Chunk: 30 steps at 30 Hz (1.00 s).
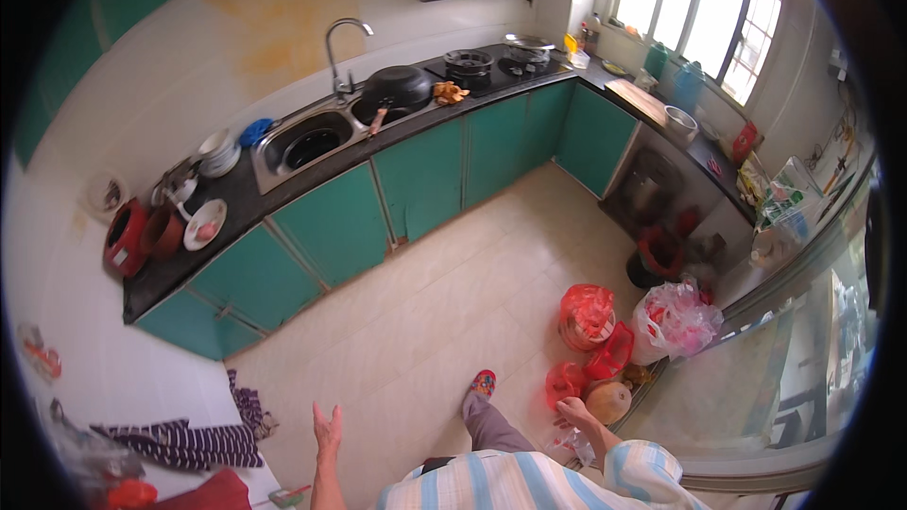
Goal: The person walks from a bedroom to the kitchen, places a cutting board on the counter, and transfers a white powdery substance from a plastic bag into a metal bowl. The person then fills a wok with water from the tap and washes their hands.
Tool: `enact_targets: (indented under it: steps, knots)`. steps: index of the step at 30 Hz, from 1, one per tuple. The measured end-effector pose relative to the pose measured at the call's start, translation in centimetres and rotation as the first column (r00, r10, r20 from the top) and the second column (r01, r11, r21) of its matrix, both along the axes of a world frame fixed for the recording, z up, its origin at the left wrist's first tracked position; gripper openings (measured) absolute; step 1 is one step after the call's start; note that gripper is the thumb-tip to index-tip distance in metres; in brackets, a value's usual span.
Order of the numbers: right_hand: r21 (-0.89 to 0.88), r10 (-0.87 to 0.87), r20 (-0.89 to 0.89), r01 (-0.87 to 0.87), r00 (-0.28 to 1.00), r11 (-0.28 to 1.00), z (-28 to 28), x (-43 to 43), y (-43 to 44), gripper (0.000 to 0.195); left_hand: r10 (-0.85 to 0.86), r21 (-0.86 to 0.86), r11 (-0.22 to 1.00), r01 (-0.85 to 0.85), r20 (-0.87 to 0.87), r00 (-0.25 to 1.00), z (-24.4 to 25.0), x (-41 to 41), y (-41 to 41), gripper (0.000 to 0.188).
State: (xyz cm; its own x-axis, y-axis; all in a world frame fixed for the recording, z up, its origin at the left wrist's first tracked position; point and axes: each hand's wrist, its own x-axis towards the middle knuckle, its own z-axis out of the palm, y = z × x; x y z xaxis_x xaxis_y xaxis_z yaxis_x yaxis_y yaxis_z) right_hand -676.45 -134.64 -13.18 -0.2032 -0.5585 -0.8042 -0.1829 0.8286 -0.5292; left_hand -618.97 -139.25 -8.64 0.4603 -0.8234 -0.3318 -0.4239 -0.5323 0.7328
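Note:
My left hand (327, 428) is raised over the tiled floor with its fingers apart and nothing in it. My right hand (571, 412) hangs low at the right, over or beside a red plastic bag (565, 384); whether it touches the bag cannot be told. Just right of that hand lies a round tan gourd or pumpkin (608, 402). A red plastic basket (611, 351) and a container with a red bag over it (587, 316) stand behind. Below the hand lies a clear plastic bag (575, 443). My foot wears a colourful patterned slipper (483, 383).
Green cabinets (418, 184) run under a dark counter with a double sink (305, 145), an upturned wok (397, 86) and a gas stove (496, 71). Stuffed plastic bags (677, 322) and a lined bin (655, 258) stand by the glass sliding door (751, 397). Striped cloth (205, 443) lies at lower left.

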Motion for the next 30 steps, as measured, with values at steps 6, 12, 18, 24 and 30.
enact_targets:
  steps: [6,12,18,24,30]
  knots:
    - [0.045,0.357,-0.133,-0.355,0.924,0.934,-0.2,-1.1,-14.4,0.036,0.015,0.135,0.991,-0.014,-0.005,1.000,-0.6,-3.3,-12.2,0.080]
    - [-0.153,0.431,-0.198,-0.462,0.880,0.874,0.3,-0.2,-32.4,0.033,-0.074,-0.093,0.993,0.067,-0.077,0.994,2.6,-7.5,-25.2,0.077]
    - [-0.483,0.476,-0.026,-0.427,0.879,0.764,5.1,6.7,-50.9,0.026,-0.124,-0.228,0.970,0.087,-0.154,0.980,5.7,-9.9,-42.0,0.069]
    - [-0.669,0.472,0.088,-0.299,0.877,0.681,10.9,16.8,-68.6,0.028,-0.165,-0.328,0.938,0.107,-0.156,0.974,8.9,-10.9,-60.7,0.068]
    - [-0.757,0.329,0.085,-0.154,0.941,0.635,12.6,27.4,-85.6,0.037,-0.186,-0.330,0.920,0.212,0.107,0.977,7.6,-9.5,-77.3,0.065]
